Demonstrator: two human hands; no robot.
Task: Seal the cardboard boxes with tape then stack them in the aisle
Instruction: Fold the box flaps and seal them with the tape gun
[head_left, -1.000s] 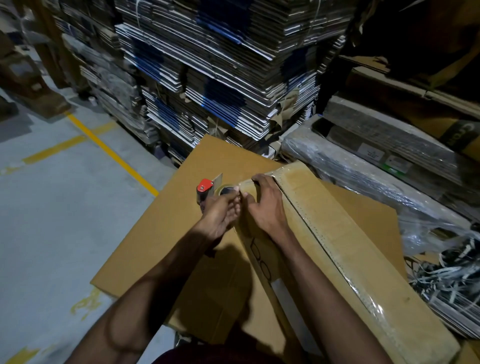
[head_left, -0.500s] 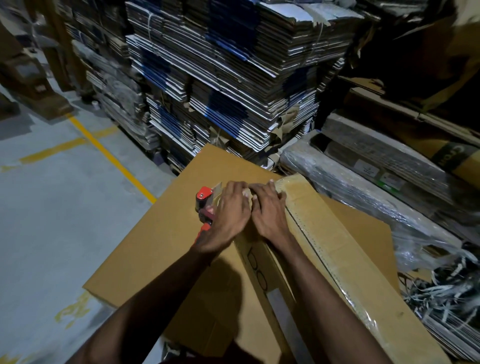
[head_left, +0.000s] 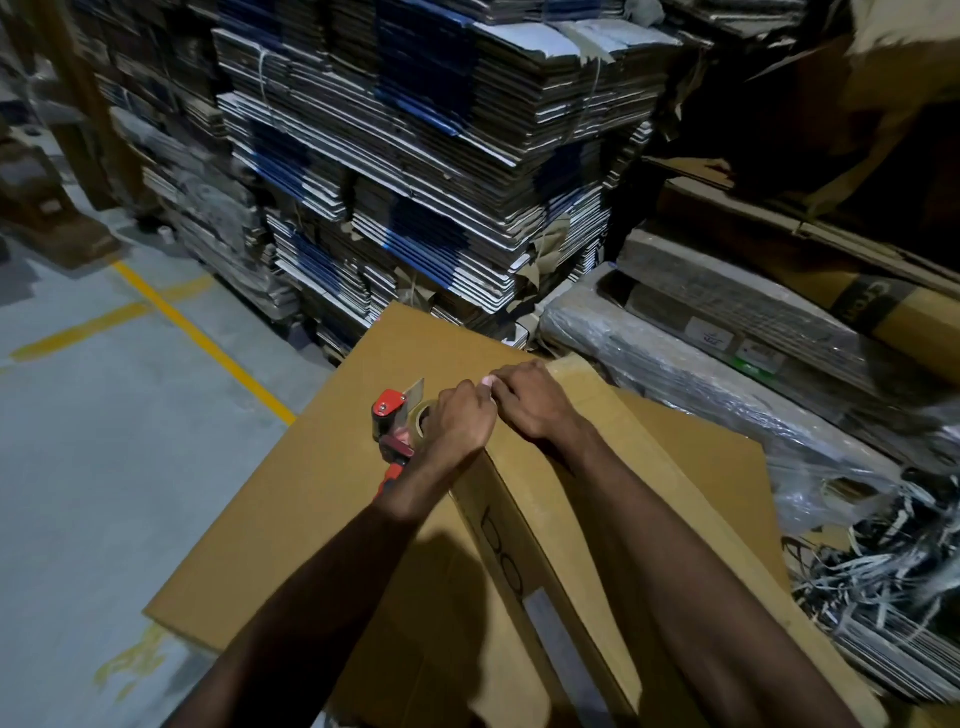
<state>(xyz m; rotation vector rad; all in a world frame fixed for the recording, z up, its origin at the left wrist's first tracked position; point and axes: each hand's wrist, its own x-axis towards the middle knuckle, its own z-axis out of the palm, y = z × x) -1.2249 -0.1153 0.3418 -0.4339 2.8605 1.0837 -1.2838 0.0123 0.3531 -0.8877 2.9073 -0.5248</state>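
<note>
both hands together — fingers curled

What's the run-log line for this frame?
phase: taping box end | left hand: holds tape dispenser | right hand: presses on cardboard box | stacking: not yet

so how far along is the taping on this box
Done: a clear tape strip runs along the top of the long cardboard box. In hand: at its far end the left hand grips the red tape dispenser while the right hand presses the tape end. Left: freeing the dispenser and stacking; no sealed stack is visible.
</note>
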